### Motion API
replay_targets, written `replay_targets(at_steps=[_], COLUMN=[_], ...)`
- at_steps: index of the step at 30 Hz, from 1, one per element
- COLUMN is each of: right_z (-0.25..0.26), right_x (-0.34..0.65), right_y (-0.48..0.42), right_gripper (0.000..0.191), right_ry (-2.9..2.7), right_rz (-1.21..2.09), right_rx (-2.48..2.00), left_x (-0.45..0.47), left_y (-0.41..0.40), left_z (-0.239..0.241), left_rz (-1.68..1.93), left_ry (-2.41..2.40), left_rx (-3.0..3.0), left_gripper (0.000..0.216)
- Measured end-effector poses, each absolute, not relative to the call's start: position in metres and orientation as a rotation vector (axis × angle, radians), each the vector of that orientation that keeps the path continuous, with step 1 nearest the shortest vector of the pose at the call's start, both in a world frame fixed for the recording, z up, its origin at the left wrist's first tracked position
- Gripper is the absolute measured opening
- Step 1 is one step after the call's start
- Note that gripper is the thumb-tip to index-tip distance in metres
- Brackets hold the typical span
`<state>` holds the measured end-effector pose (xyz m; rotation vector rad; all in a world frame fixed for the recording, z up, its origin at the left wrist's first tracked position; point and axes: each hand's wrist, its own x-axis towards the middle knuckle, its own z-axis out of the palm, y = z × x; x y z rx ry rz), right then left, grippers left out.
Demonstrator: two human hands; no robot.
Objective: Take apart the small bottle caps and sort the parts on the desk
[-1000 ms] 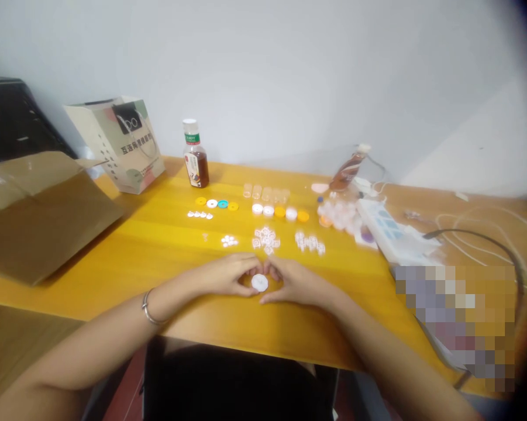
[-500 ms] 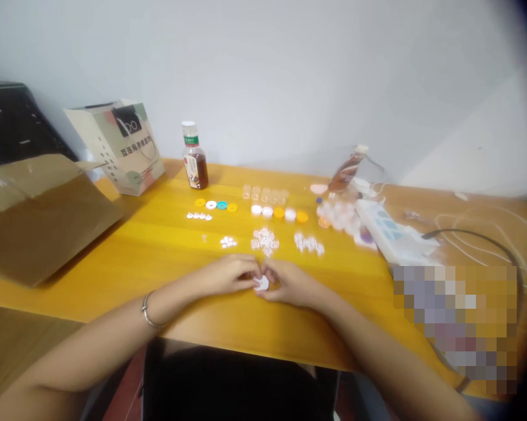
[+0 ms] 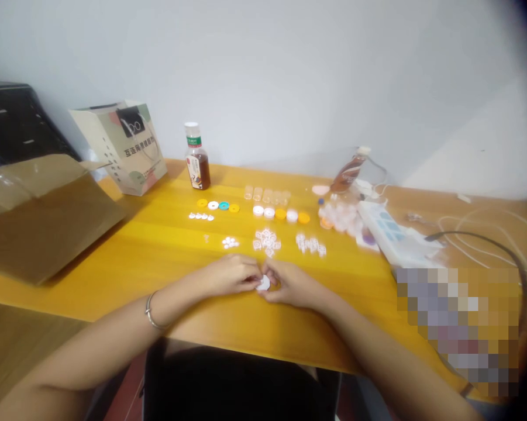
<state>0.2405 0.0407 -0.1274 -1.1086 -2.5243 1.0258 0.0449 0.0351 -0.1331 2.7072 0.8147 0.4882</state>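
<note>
I read the clock from the middle of my view: the table [image 3: 158, 257] spreads across most of it, with the carton [image 3: 48, 210] lying at nine and the bag [image 3: 140, 158] upright at ten. The upright bottle [image 3: 198, 171] also stands at ten, right of the bag, and the tilted bottle [image 3: 346, 175] leans at two. I have the left hand [image 3: 239, 273] at seven and the right hand [image 3: 290, 283] at five, both in narrow pinches at the edges of one disc, their fingertips nearly meeting. A bracelet [image 3: 150, 311] circles the left wrist. Clear cups [image 3: 268, 196] line up at twelve, four caps [image 3: 224, 206] at nine, five more caps [image 3: 280, 214] at three. The white disc [image 3: 264, 283] is at six, between the hands; I cannot tell whether it touches the table. Smallest are the white pieces [image 3: 267, 240], heaped at six between cups and disc
</note>
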Motion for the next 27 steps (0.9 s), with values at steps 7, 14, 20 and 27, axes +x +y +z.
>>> replay_targets(at_steps=[7, 14, 20, 27], right_z=[-0.127, -0.13, -0.132, -0.131], right_x=[0.24, 0.238, 0.238, 0.239], right_y=[0.04, 0.041, 0.042, 0.041], right_gripper=[0.019, 0.015, 0.017, 0.016], right_ry=[-2.521, -2.495, -2.481, -2.47], right_rz=[1.027, 1.023, 1.033, 1.063], right_rx=[-1.087, -1.091, -1.11, -1.101], left_x=[0.044, 0.049, 0.048, 0.043], left_y=[0.037, 0.035, 0.033, 0.035], left_z=[-0.137, -0.133, -0.138, -0.139], left_rz=[0.509, 0.418, 0.407, 0.58], left_ry=[0.796, 0.92, 0.921, 0.869], left_rx=[2.586, 2.681, 2.903, 2.912], left_gripper=[0.016, 0.014, 0.018, 0.018])
